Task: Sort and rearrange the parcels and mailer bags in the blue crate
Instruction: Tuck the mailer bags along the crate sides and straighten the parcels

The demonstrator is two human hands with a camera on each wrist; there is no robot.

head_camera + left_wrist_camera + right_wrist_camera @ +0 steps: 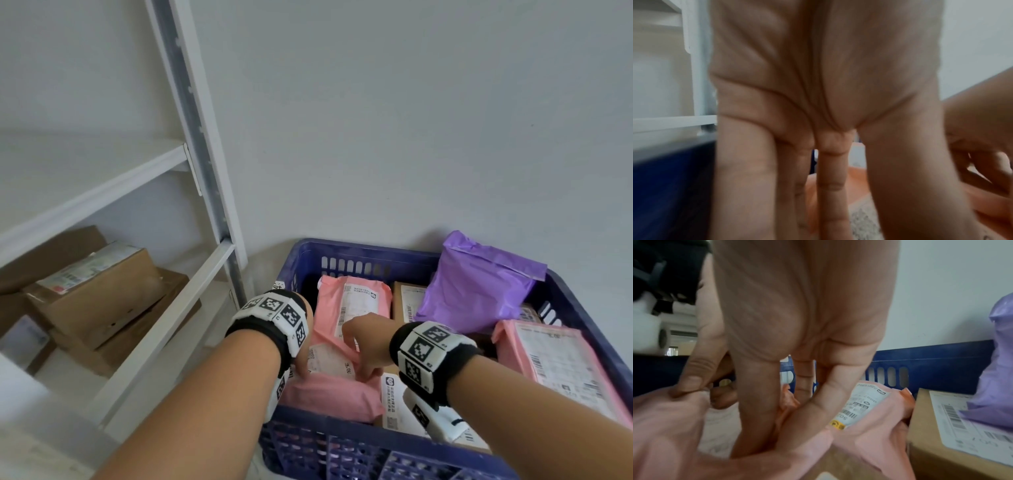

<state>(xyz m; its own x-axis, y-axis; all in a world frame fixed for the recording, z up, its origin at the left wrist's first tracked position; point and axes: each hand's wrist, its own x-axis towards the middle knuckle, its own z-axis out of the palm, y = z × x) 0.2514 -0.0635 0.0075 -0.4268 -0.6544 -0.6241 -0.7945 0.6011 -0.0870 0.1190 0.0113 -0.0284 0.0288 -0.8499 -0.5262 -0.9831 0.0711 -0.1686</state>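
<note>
The blue crate (359, 250) holds several mailer bags and boxes. A pink mailer bag (329, 394) lies in its near left corner. My right hand (364, 371) grips that bag's upper edge: the thumb (690, 382) presses on the near side and the fingers (756, 418) dig in behind it. My left hand (301, 370) reaches down at the bag's left edge beside the crate wall, its fingers (830, 194) straight and touching the pink plastic. Both sets of fingertips are hidden in the folds.
Behind lies a second pink mailer (352, 301), with a cardboard box (407, 301) to its right. A purple mailer (479, 291) leans at the back right, another pink one (555, 363) along the right wall. A white shelf rack (212, 260) on the left holds cardboard boxes (92, 294).
</note>
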